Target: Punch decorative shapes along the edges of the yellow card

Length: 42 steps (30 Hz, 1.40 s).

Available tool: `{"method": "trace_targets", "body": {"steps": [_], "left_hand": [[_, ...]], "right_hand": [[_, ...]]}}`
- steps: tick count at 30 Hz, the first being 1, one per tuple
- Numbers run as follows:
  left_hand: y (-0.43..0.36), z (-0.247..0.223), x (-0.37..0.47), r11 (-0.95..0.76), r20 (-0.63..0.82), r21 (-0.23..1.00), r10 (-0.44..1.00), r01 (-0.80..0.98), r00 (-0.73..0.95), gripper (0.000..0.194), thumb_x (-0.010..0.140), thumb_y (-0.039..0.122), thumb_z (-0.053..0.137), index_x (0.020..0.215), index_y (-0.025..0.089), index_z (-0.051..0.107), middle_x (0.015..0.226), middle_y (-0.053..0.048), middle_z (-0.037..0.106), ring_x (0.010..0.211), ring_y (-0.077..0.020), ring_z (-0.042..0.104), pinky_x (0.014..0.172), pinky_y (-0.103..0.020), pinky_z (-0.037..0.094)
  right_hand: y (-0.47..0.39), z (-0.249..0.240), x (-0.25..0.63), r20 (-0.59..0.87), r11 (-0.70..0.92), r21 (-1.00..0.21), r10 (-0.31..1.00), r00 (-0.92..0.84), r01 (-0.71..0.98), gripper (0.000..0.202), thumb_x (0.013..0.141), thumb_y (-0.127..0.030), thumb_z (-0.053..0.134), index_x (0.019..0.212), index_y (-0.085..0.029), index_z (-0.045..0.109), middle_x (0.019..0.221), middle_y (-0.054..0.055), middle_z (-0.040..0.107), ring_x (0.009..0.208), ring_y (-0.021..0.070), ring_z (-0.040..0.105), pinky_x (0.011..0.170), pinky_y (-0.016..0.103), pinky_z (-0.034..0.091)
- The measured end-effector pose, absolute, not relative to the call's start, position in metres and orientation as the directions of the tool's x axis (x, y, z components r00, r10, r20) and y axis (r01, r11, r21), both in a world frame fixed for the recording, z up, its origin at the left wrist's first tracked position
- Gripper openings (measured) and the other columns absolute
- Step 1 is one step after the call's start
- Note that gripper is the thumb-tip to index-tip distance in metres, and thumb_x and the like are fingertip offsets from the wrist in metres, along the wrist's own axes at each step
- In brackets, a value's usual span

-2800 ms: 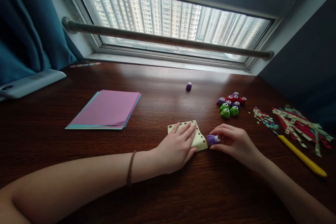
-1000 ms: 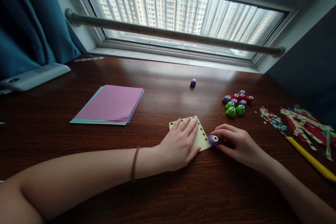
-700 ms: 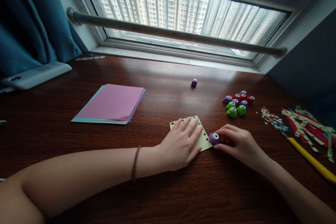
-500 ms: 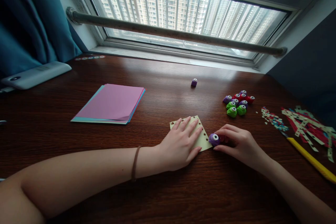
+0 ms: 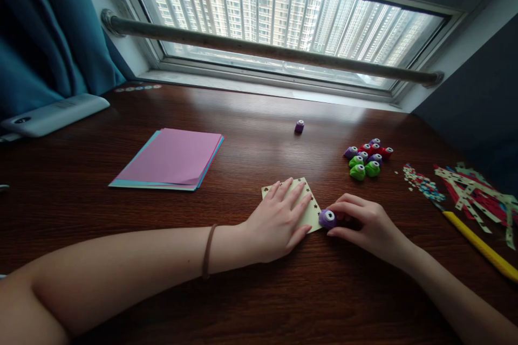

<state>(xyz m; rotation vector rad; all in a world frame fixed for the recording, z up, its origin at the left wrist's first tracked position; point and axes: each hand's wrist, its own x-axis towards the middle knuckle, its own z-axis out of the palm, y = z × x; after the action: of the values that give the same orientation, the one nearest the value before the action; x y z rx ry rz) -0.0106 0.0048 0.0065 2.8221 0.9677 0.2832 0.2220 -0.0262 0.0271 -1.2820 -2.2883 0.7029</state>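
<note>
Paper [image 5: 311, 216], pale yellow and edged with small punched shapes, below and right of the frame's centre, under the left hand [image 5: 277, 218] with fingers spread. At its right corner, a purple punch [image 5: 327, 219] pinched between thumb and fingers of the right hand [image 5: 364, 218]. Pink-topped stack [image 5: 178, 159] at left, coloured punches [image 5: 362, 156] right of centre, yellow tool [image 5: 481, 245] at lower right, all on dark wood table [image 5: 251, 302].

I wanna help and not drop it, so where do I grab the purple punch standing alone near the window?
I'd pinch the lone purple punch by its purple body, finger and thumb on opposite sides, coming from your side and slightly above. It stands upright, its white top faces up, and nothing crowds its sides.
</note>
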Motion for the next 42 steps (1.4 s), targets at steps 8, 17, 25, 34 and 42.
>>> {"method": "trace_targets", "body": {"steps": [8,17,25,34,42], "left_hand": [[0.0043,0.0063,-0.0099,-0.782,0.140,0.210,0.618,0.587,0.774,0.055,0.091,0.046,0.035,0.136,0.014,0.033,0.142,-0.014,0.020,0.130,-0.0335,0.014,0.106,-0.048,0.015],[0.0042,0.0067,-0.0097,-0.784,0.148,0.221,0.615,0.580,0.774,0.054,0.091,0.046,0.036,0.135,0.014,0.033,0.142,-0.015,0.020,0.131,-0.0340,0.013,0.105,-0.052,0.014],[0.0037,0.0074,-0.0100,-0.785,0.170,0.221,0.615,0.578,0.770,0.056,0.091,0.046,0.039,0.139,0.019,0.028,0.144,-0.013,0.016,0.131,-0.0364,0.007,0.103,-0.057,0.012],[0.0010,0.0128,-0.0112,-0.865,0.237,0.160,0.502,0.477,0.832,0.054,0.091,0.034,0.045,0.138,0.041,0.020,0.147,-0.004,0.001,0.132,-0.0374,-0.003,0.100,-0.062,0.007],[0.0030,0.0097,-0.0112,-0.874,0.244,0.183,0.484,0.450,0.840,0.051,0.090,0.034,0.046,0.137,0.041,0.026,0.146,-0.005,0.009,0.131,-0.0388,0.000,0.098,-0.064,0.010]], "right_hand": [[-0.0253,0.0300,0.2221,0.125,0.472,-0.643,0.842,-0.525,0.603,0.022,0.080,-0.019,0.059,0.102,-0.020,0.060,0.098,0.004,0.059,0.085,0.0124,0.056,0.072,0.022,0.047],[-0.0238,0.0294,0.2220,0.142,0.492,-0.631,0.834,-0.534,0.600,0.022,0.082,-0.022,0.056,0.104,-0.020,0.060,0.098,0.006,0.059,0.087,0.0145,0.056,0.074,0.025,0.048],[-0.0245,0.0271,0.2224,0.155,0.493,-0.619,0.839,-0.521,0.611,0.024,0.080,-0.019,0.059,0.103,-0.021,0.059,0.098,0.004,0.059,0.088,0.0138,0.056,0.075,0.024,0.047],[-0.0237,0.0260,0.2215,0.166,0.500,-0.604,0.841,-0.516,0.621,0.020,0.080,-0.021,0.059,0.100,-0.020,0.059,0.098,0.006,0.059,0.089,0.0152,0.056,0.077,0.026,0.047],[-0.0246,0.0302,0.2216,0.137,0.442,-0.668,0.864,-0.485,0.598,0.030,0.076,-0.027,0.064,0.105,-0.020,0.058,0.106,0.007,0.058,0.097,0.0182,0.055,0.083,0.028,0.047]]}}
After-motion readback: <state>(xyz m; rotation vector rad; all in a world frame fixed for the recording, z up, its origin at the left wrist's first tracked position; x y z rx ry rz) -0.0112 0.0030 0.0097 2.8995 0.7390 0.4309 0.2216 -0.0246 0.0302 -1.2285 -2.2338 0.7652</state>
